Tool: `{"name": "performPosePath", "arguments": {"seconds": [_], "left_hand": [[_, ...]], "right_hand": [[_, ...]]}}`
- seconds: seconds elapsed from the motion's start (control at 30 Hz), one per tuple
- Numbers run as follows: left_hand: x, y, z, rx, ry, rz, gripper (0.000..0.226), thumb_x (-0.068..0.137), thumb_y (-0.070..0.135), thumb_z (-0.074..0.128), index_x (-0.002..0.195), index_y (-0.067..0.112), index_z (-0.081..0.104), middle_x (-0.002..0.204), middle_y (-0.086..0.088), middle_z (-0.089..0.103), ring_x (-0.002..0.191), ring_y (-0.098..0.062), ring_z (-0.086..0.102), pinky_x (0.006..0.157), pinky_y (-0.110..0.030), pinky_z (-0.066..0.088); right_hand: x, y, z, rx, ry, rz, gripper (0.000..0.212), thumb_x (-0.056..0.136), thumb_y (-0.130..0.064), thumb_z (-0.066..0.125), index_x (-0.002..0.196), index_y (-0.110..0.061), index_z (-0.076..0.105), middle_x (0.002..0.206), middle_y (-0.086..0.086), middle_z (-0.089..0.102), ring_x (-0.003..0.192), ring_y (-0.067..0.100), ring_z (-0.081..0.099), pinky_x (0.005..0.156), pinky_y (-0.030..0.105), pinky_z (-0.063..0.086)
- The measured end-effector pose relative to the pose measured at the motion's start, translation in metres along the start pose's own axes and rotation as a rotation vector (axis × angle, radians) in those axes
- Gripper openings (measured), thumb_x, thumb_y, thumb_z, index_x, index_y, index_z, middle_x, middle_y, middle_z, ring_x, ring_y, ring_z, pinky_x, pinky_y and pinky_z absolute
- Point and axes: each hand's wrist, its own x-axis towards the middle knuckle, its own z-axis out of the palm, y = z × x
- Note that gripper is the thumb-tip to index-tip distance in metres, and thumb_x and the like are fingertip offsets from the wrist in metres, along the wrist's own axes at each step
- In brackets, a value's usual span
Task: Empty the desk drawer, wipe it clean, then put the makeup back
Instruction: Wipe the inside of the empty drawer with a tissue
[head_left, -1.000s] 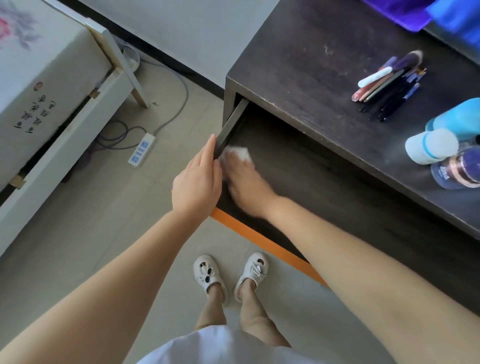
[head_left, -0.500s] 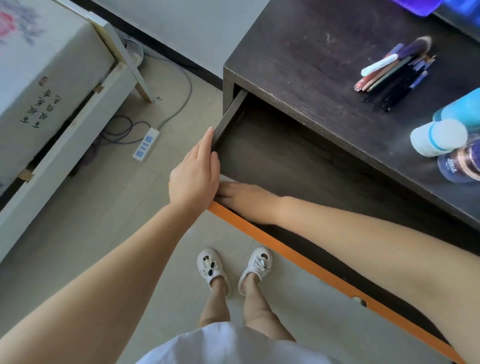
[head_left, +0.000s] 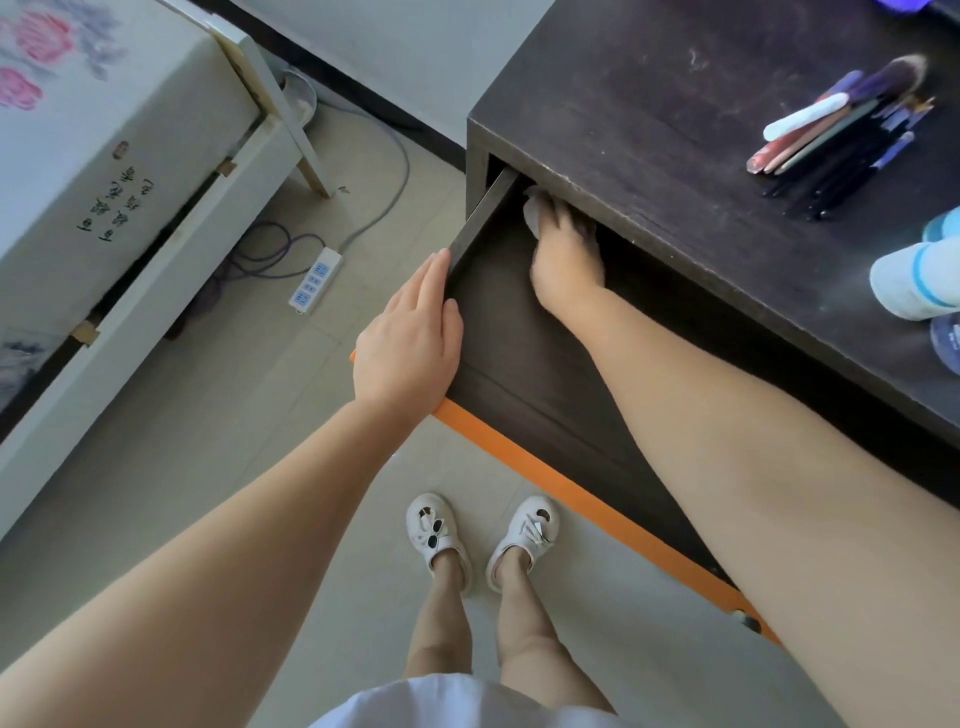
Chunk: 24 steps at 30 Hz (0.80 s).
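R hand (head_left: 566, 260) moved to drawer (head_left: 498, 332) back.

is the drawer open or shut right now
Open. The drawer is pulled out from the desk, the right hand pressing a white wipe inside.

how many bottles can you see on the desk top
3, all at the desk top's right edge and cut off: a white-capped bottle, a blue one behind it, a clear one nearer. More may sit out of frame.
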Motion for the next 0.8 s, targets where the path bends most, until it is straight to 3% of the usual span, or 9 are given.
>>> {"name": "performPosePath", "arguments": {"seconds": [0.1, 0.23, 0.37, 0.47, 0.53, 0.63, 0.73, 0.8], "left_hand": [[-0.001, -0.002, 0.000, -0.003, -0.004, 0.008, 0.046, 0.100, 0.027, 0.027, 0.146, 0.023, 0.022, 0.150, 0.004, 0.035, 0.132, -0.018, 0.039, 0.091, -0.034, 0.043], [-0.001, -0.003, -0.003, -0.012, -0.012, 0.018, 0.046, 0.100, 0.027, 0.028, 0.146, 0.023, 0.023, 0.149, 0.003, 0.035, 0.131, -0.019, 0.040, 0.090, -0.034, 0.043], [-0.002, -0.001, -0.004, -0.002, -0.018, 0.028, 0.046, 0.100, 0.026, 0.029, 0.145, 0.021, 0.024, 0.149, 0.001, 0.036, 0.132, -0.020, 0.040, 0.095, -0.036, 0.043], [-0.003, 0.000, -0.002, 0.014, -0.015, 0.054, 0.045, 0.100, 0.026, 0.029, 0.145, 0.019, 0.026, 0.150, -0.001, 0.034, 0.132, -0.022, 0.039, 0.096, -0.038, 0.042], [-0.004, 0.000, -0.001, 0.028, -0.003, 0.094, 0.045, 0.100, 0.025, 0.030, 0.144, 0.016, 0.028, 0.149, -0.004, 0.034, 0.135, -0.023, 0.034, 0.106, -0.039, 0.035], [-0.005, -0.002, 0.000, 0.057, 0.023, 0.134, 0.043, 0.099, 0.024, 0.032, 0.141, 0.013, 0.033, 0.148, -0.006, 0.036, 0.138, -0.024, 0.030, 0.113, -0.039, 0.025], [-0.004, 0.000, 0.002, 0.101, 0.013, 0.171, 0.043, 0.099, 0.023, 0.032, 0.140, 0.011, 0.035, 0.147, -0.008, 0.038, 0.137, -0.025, 0.031, 0.114, -0.039, 0.022], [-0.004, 0.001, 0.003, 0.144, -0.005, 0.188, 0.043, 0.099, 0.023, 0.033, 0.140, 0.011, 0.036, 0.147, -0.009, 0.038, 0.138, -0.026, 0.030, 0.114, -0.040, 0.021]], "right_hand": [[0.000, -0.019, -0.002, -0.003, -0.038, 0.022, 0.059, 0.092, -0.003, 0.041, 0.147, -0.010, 0.023, 0.157, 0.011, 0.017, 0.145, 0.030, 0.013, 0.119, 0.042, 0.012], [-0.047, -0.039, 0.005, 0.113, -0.075, -0.133, 0.048, 0.092, 0.001, 0.038, 0.140, 0.001, 0.033, 0.151, 0.017, 0.027, 0.139, 0.034, 0.025, 0.114, 0.044, 0.026], [-0.118, -0.019, 0.005, 0.144, -0.434, -0.583, 0.056, 0.095, -0.006, 0.042, 0.145, -0.028, 0.027, 0.154, -0.006, 0.026, 0.139, 0.019, 0.027, 0.100, 0.037, 0.041], [-0.135, 0.035, 0.001, 0.042, -0.509, -0.654, 0.075, 0.091, 0.006, 0.040, 0.148, -0.037, 0.018, 0.157, -0.018, 0.002, 0.147, 0.019, 0.008, 0.108, 0.040, 0.034], [-0.152, 0.082, -0.004, -0.025, -0.450, -0.518, 0.079, 0.087, 0.014, 0.036, 0.148, -0.031, 0.017, 0.151, -0.017, -0.010, 0.147, 0.015, -0.005, 0.117, 0.039, 0.023], [-0.195, 0.133, -0.018, -0.108, -0.420, -0.404, 0.082, 0.086, 0.017, 0.034, 0.147, -0.027, 0.001, 0.147, -0.011, -0.022, 0.138, 0.010, -0.023, 0.122, 0.035, 0.005], [-0.201, 0.117, -0.013, -0.131, -0.438, -0.548, 0.084, 0.085, 0.016, 0.038, 0.148, -0.029, 0.004, 0.148, -0.012, -0.021, 0.136, 0.008, -0.026, 0.120, 0.028, -0.006], [-0.172, 0.078, 0.002, -0.127, -0.470, -0.680, 0.071, 0.093, 0.003, 0.040, 0.149, -0.030, 0.012, 0.153, -0.012, -0.016, 0.137, 0.005, -0.022, 0.119, 0.024, -0.010]]}}
